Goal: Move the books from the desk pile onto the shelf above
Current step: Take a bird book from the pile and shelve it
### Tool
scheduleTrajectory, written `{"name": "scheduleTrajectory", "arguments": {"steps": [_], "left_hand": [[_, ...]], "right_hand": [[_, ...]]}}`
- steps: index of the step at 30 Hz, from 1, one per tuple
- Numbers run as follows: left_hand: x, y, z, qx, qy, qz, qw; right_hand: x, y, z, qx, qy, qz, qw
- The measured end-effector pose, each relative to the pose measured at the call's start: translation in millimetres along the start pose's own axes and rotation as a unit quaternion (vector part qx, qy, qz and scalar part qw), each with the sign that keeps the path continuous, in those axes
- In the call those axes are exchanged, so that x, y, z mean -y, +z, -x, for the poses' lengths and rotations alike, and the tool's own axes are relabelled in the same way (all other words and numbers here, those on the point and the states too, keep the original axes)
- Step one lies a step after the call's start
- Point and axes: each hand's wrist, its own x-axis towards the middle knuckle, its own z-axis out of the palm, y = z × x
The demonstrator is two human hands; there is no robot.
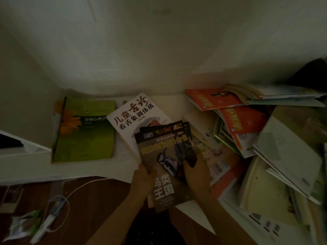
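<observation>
A white cable (83, 186) trailed across the dark wooden floor (99, 209) at lower left, running down to a white power strip (47, 221). Beside the strip lay a crumpled green-and-white packet (24, 225). A pale wall (141, 41) filled the upper part of the view. At far left, a dark flat object (8, 140) sat, too dim to identify.

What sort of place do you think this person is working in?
Probably a home study corner: a white desk against a wall carries a green textbook and a messy pile of books, with a charging cable on the floor.
</observation>
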Motion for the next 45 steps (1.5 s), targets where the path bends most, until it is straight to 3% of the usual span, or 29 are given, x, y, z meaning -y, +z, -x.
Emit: {"name": "scheduleTrajectory", "arguments": {"steps": [3,7,10,13,15,18,20,23,27,29,31,37,42,45], "left_hand": [[4.2,-14.6,0.8,-0.038,0.029,-0.037,0.998],[1.2,-31.4,-8.9,-0.078,0.055,0.042,0.995],[-12.0,-36.5,-26.9,-0.117,0.051,0.094,0.987],[-19.1,-34.5,-50.1,-0.12,0.024,0.147,0.982],[-23.7,-33.4,-57.2,-0.14,0.012,0.218,0.966],[-25.0,-38.4,-66.5,-0.173,-0.011,0.316,0.933],[-22.2,-38.8,-74.3,-0.148,-0.056,0.374,0.914],[-18.2,-31.5,-81.0,-0.077,-0.115,0.388,0.911],[-26.1,-37.6,-76.7,-0.098,-0.151,0.408,0.895],[-23.0,-44.3,-74.5,-0.066,-0.162,0.431,0.885],[-27.4,-53.0,-60.0,-0.019,-0.136,0.434,0.89],[-15.9,-59.4,-55.0,0.013,-0.077,0.457,0.886],[-29.7,-80.6,-49.1,0.039,0.06,0.458,0.886],[-41.2,-94.9,-49.1,0.056,0.146,0.427,0.89]], "right_hand": [[19.1,-5.4,10.0,0.02,-0.031,-0.057,0.998],[50.5,-6.2,-3.6,0.014,-0.115,-0.068,0.991],[78.8,2.8,-41.8,0.011,-0.193,-0.018,0.981],[106.7,14.0,-82.6,0.028,-0.219,0.073,0.973],[114.6,20.2,-101.8,0.095,-0.199,0.146,0.964],[116.9,24.9,-110.3,0.194,-0.146,0.08,0.967],[117.1,26.9,-113.3,0.209,-0.104,0.04,0.972],[119.6,31.3,-120.9,0.225,-0.029,0.056,0.972],[117.0,30.5,-123.5,0.236,0.002,-0.008,0.972],[105.4,29.8,-120.9,0.248,0.028,-0.05,0.967],[91.6,29.2,-114.6,0.266,0.057,-0.086,0.958],[76.9,11.5,-107.4,0.289,0.073,-0.162,0.941],[95.1,-15.9,-94.9,0.266,-0.032,-0.223,0.937],[103.9,-33.1,-86.2,0.265,-0.136,-0.267,0.916]]}}
